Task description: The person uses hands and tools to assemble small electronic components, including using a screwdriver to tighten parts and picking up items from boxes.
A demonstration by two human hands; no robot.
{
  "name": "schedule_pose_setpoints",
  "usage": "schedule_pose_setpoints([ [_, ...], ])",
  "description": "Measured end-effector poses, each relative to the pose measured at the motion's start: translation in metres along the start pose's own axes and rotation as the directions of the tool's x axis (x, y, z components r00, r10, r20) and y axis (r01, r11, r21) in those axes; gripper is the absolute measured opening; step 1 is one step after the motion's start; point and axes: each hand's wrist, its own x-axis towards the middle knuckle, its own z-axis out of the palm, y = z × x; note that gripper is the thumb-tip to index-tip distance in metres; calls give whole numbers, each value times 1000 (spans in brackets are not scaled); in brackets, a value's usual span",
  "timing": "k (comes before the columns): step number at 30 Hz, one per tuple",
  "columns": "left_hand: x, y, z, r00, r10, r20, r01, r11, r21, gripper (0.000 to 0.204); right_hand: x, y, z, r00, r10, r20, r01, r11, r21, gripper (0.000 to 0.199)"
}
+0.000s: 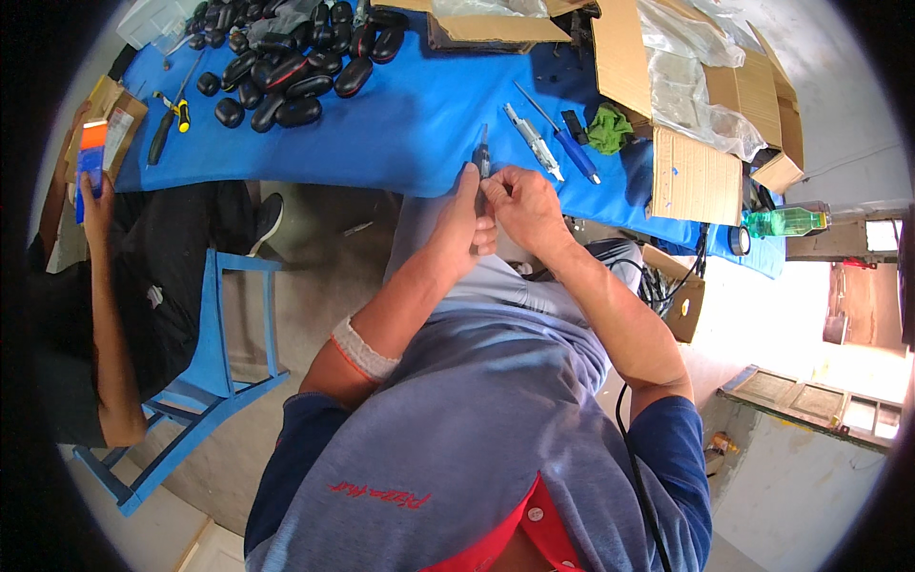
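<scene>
The slim dark piece (483,160) stands at the meeting of my two hands, just past my fingertips at the near edge of the table (381,143). From my left hand (463,221) it lies at about one o'clock; from my right hand (524,208), at about eleven. Its long axis runs nearly twelve to six, the thin end aimed at twelve, away from my body. My left is the nearer, I judge: its thumb reaches up along the piece and its other fingers curl in, gripping it. My right has thumb and forefinger drawn together against the lower part, but I cannot tell whether they pinch it or only touch it.

The piece looks dark and narrow, with a paler patch near the middle and tapering to a fine tip; its lower end is hidden by my fingers, so I cannot tell its full length.

Beyond my right hand, toward one o'clock, lie a pale grey tool (534,141) and a blue-handled screwdriver (578,157), both slanting from eleven to five. Dark rounded cases (286,86) crowd the table toward ten.
</scene>
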Motion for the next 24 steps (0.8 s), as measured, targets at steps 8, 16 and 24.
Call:
schedule_pose_setpoints([
  [8,-6,2,8,995,-1,-97,3,1000,26,44,-1,-3,2,999,-26,-29,23,995,-101,16],
  [16,-6,2,9,992,-3,-124,12,997,73,44,-1,5,0,994,-102,-28,102,994,-30,10],
  [24,-5,0,8,994,-15,-104,22,997,69,46,2,15,0,985,-170,-26,169,985,-37,8],
])
